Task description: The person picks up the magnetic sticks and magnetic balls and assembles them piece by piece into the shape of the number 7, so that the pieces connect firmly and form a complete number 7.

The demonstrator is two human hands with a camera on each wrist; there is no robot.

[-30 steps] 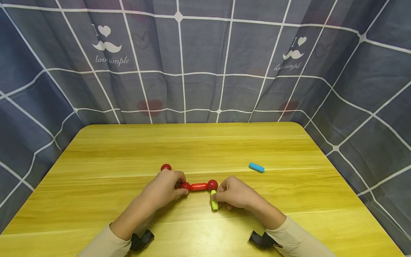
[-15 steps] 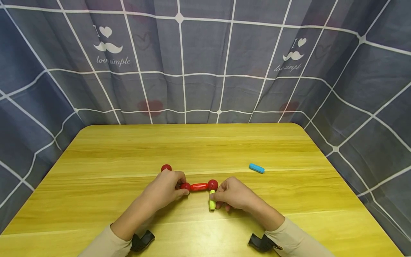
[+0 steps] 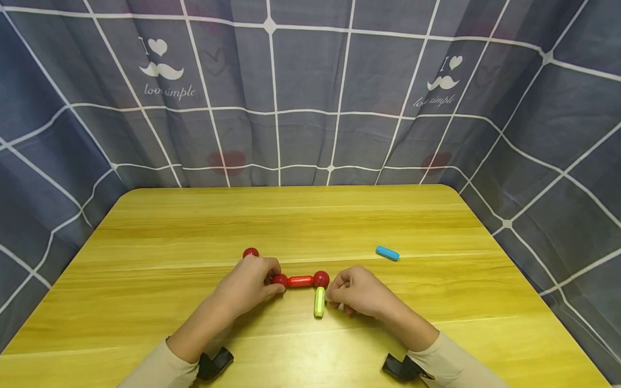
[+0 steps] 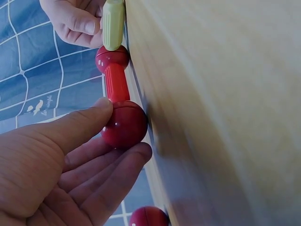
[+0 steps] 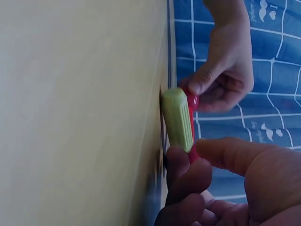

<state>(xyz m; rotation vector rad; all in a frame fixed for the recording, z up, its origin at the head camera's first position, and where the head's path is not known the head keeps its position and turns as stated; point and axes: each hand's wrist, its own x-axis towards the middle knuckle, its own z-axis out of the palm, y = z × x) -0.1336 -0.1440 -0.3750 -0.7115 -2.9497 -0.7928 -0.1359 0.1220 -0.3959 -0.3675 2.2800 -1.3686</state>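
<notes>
Left hand (image 3: 252,283) pinched the left red ball (image 3: 280,279) between thumb and fingers, steadying the red rod (image 3: 300,281) on the table (image 3: 194,226). The yellow-green rod (image 3: 319,302) had swung from a slant to point squarely near, its far end touching the right red ball (image 3: 321,278) (joint seemingly seated). Right hand (image 3: 361,293), fingers curled, no longer gripped it, only touching beside. Spare red ball (image 3: 250,252) and blue rod (image 3: 387,253) lay apart.
</notes>
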